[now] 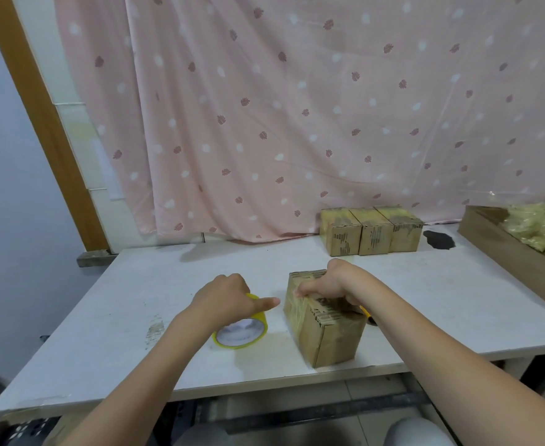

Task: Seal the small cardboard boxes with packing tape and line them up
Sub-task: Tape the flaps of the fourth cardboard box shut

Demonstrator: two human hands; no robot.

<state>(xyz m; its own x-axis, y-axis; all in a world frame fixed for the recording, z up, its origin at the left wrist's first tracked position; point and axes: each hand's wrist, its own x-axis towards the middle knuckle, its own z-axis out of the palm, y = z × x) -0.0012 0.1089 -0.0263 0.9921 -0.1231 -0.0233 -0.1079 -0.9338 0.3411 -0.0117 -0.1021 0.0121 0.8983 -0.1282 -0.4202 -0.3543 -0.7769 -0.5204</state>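
Observation:
A small cardboard box (326, 336) stands near the table's front edge, with glossy tape over its top and left side. My right hand (329, 281) lies on its top, thumb stretched left and pressing the tape. Its curled fingers seem to hold a yellow-handled cutter (366, 312) that sticks out by the box's right edge. Left of the box lies a yellow roll of packing tape (242, 331). My left hand (229, 297) grips the roll from above, thumb pointing at the box. Three taped boxes (372, 231) stand side by side in a row at the back.
A large, shallow cardboard tray (503, 249) holding crumpled yellowish film sits at the right edge. There is a dark stain (438, 239) on the white table (136, 300) beside the row. A pink patterned curtain hangs behind.

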